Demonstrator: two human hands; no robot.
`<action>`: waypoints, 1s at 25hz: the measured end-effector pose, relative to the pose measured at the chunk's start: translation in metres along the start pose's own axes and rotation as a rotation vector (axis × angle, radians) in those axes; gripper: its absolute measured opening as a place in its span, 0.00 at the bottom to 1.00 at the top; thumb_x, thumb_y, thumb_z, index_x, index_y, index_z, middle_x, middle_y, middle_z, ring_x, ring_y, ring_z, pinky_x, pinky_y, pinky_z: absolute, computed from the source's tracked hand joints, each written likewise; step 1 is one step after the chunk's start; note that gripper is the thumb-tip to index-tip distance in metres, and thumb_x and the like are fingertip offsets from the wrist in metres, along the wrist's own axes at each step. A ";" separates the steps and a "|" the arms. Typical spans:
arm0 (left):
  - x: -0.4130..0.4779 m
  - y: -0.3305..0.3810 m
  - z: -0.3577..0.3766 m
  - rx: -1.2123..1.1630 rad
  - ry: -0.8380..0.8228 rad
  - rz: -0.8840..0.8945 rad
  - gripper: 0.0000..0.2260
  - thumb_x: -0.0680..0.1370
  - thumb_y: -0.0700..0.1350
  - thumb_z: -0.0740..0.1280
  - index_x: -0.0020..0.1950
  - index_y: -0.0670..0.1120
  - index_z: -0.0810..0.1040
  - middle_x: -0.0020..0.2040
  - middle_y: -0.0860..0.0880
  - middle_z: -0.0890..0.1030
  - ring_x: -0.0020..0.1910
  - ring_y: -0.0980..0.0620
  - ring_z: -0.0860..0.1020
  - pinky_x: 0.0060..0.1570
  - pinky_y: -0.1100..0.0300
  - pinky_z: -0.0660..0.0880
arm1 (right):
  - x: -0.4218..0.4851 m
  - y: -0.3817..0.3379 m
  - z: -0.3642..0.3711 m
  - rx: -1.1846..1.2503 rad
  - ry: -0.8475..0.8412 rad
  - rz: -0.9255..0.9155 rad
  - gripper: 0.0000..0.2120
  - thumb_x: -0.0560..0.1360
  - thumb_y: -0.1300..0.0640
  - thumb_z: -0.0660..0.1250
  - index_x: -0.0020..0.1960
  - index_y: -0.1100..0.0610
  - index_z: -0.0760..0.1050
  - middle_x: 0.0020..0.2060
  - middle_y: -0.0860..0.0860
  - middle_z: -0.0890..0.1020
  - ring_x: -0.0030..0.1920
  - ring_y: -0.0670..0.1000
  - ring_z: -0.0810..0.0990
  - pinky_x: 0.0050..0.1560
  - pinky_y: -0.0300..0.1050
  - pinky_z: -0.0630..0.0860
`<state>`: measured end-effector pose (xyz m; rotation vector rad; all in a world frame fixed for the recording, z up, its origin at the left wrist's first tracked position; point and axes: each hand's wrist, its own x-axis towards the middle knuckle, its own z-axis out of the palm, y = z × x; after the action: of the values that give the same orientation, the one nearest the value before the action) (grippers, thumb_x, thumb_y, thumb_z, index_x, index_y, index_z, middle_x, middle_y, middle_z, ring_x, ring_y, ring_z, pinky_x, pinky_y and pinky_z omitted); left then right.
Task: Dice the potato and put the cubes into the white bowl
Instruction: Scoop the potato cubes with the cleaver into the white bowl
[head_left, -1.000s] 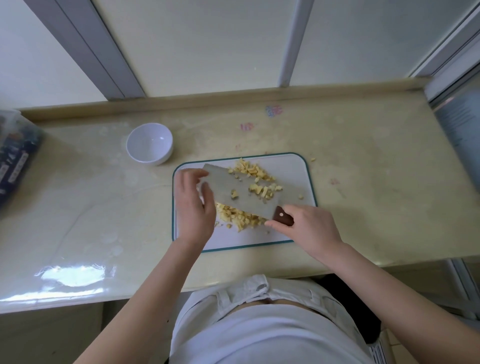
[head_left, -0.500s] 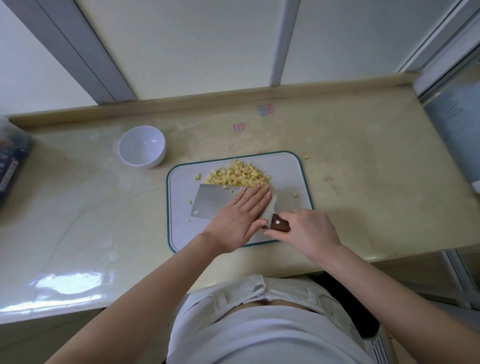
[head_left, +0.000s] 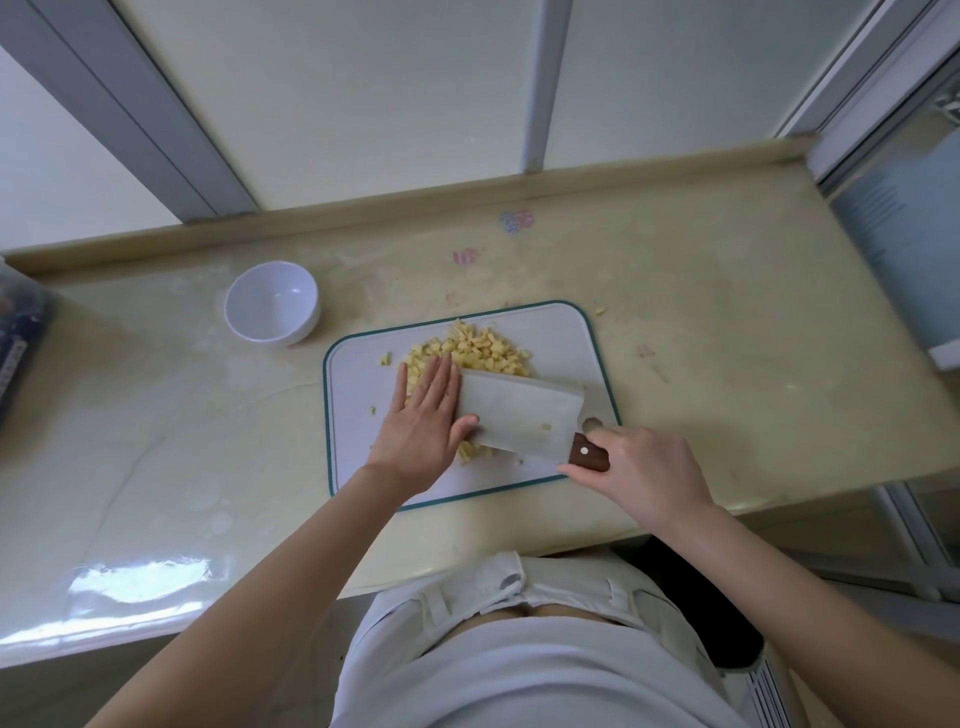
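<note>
A heap of yellow potato cubes (head_left: 472, 347) lies on the white cutting board (head_left: 566, 332) with its teal rim. A broad cleaver (head_left: 519, 410) lies tilted over the near side of the heap; more cubes (head_left: 474, 451) show under its near edge. My right hand (head_left: 644, 467) grips its brown handle (head_left: 587, 456). My left hand (head_left: 423, 415) rests flat with straight fingers against the left of the heap, thumb touching the blade. The white bowl (head_left: 271, 302) stands empty, up-left of the board.
A few stray cubes lie on the left part of the board and one on the counter past its far right corner (head_left: 601, 311). A dark package (head_left: 21, 338) sits at the counter's left edge. A wall borders the counter's back.
The cleaver has swung from the board's left to its right side. My left hand came off the blade's top and now lies flat left of the heap.
</note>
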<state>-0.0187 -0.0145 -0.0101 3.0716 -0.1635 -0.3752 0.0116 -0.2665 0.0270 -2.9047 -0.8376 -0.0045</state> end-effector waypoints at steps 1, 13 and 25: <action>0.001 0.002 -0.003 -0.058 0.042 -0.039 0.38 0.71 0.62 0.20 0.75 0.43 0.38 0.77 0.46 0.40 0.76 0.48 0.38 0.73 0.48 0.34 | -0.004 0.003 0.000 0.023 0.013 0.018 0.23 0.58 0.38 0.78 0.28 0.54 0.71 0.19 0.47 0.70 0.19 0.50 0.71 0.25 0.31 0.46; 0.006 0.030 -0.033 -1.499 0.330 -0.725 0.14 0.83 0.49 0.54 0.46 0.41 0.73 0.38 0.48 0.72 0.33 0.55 0.72 0.34 0.58 0.69 | -0.020 0.008 0.019 0.206 0.095 0.130 0.25 0.67 0.32 0.59 0.35 0.53 0.77 0.23 0.46 0.76 0.23 0.49 0.76 0.21 0.38 0.65; 0.025 0.009 -0.038 -1.503 0.445 -0.785 0.15 0.83 0.43 0.52 0.40 0.40 0.71 0.34 0.47 0.69 0.22 0.61 0.69 0.29 0.57 0.69 | 0.078 0.048 0.023 0.537 0.087 0.392 0.06 0.79 0.60 0.62 0.51 0.60 0.76 0.46 0.54 0.77 0.46 0.55 0.76 0.50 0.52 0.74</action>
<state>0.0134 -0.0253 0.0218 1.5118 0.8942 0.1688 0.1020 -0.2628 0.0017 -2.4780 -0.1959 0.1106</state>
